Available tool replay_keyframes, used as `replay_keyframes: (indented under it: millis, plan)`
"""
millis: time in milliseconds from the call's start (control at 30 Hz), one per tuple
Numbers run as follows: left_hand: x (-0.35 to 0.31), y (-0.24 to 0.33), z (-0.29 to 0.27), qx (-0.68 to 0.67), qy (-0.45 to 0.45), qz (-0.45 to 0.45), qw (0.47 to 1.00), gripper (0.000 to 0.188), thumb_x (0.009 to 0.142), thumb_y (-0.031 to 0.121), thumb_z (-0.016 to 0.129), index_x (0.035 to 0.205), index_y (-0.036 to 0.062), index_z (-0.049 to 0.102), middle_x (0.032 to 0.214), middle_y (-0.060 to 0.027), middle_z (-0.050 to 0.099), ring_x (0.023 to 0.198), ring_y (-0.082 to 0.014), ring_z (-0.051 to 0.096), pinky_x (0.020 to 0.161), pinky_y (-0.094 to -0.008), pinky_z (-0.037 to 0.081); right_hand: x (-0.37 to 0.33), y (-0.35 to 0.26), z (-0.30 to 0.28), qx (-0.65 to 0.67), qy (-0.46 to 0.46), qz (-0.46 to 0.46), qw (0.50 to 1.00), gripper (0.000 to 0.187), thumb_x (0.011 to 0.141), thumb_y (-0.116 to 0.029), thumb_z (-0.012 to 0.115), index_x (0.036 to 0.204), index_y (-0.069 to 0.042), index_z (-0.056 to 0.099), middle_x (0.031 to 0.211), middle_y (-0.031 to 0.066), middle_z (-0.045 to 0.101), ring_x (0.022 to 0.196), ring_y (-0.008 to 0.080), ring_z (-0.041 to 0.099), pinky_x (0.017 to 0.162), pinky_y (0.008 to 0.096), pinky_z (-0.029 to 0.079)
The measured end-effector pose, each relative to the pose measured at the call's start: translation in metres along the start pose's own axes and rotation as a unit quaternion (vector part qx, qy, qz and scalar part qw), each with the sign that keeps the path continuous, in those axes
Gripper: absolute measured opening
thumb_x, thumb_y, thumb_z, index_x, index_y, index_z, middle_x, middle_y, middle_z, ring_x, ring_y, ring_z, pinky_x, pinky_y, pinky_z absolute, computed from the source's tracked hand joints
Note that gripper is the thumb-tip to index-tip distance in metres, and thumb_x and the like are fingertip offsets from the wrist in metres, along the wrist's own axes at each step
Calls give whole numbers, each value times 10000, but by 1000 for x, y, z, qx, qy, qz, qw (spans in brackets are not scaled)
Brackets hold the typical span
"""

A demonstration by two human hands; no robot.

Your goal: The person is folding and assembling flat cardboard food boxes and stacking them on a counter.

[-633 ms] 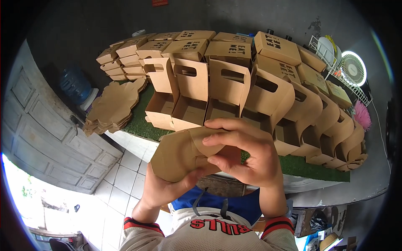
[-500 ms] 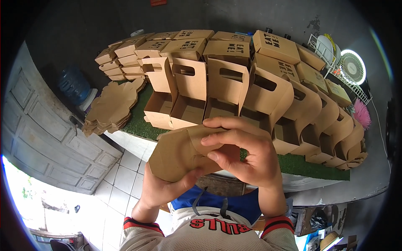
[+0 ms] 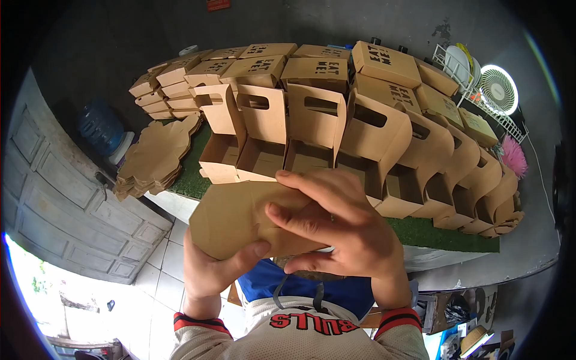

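Observation:
A brown cardboard box piece (image 3: 231, 210), partly folded with creased flaps, is held in front of my chest. My left hand (image 3: 219, 261) grips its lower left edge, thumb on the near face and the other fingers hidden behind. My right hand (image 3: 342, 231) lies across its right part, fingers spread, fingertips on the cardboard and thumb lower down near the bottom edge. The right end of the piece is hidden under that hand. Just beyond stands a row of open cardboard boxes (image 3: 261, 120) with raised lids and handle slots.
Closed printed boxes (image 3: 255, 69) are stacked behind the row. Flat cardboard blanks (image 3: 159, 150) are piled at the left end of the green-covered table (image 3: 414, 231). A blue water bottle (image 3: 101, 129) stands further left; a dish rack (image 3: 492, 114) and lit fan (image 3: 499, 90) are at right.
The cardboard piece and my left hand have shifted left and turned a little. My right hand's fingers have spread wider, its thumb moving down. The view has shifted slightly.

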State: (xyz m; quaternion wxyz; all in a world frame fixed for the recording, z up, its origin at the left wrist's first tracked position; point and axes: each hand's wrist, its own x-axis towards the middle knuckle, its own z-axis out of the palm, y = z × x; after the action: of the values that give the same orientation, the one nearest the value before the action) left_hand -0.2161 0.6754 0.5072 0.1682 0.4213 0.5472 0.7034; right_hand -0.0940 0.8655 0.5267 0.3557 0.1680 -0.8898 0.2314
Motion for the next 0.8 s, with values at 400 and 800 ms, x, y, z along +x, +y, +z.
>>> replay_keyframes:
  millis: [400, 800]
  plan:
    - [11, -18, 2, 19, 197, 308, 931, 626, 969, 422, 560, 1334, -61, 400, 1176, -226, 622, 1104, -331, 609, 917, -409, 489, -46, 20, 3, 156, 307, 88, 935, 667, 664, -363, 877, 1199, -13, 688, 1380, 286, 511, 1211, 366, 560, 973, 452, 481]
    - [2, -81, 36, -96, 11, 42, 994, 709, 906, 318, 714, 1407, -38, 361, 1353, -159, 500, 1240, -236, 502, 1023, -373, 404, -52, 18, 65, 377, 304, 143, 863, 1001, 784, -175, 821, 1523, 41, 181, 1523, 180, 296, 1422, 307, 301, 1156, 487, 270]
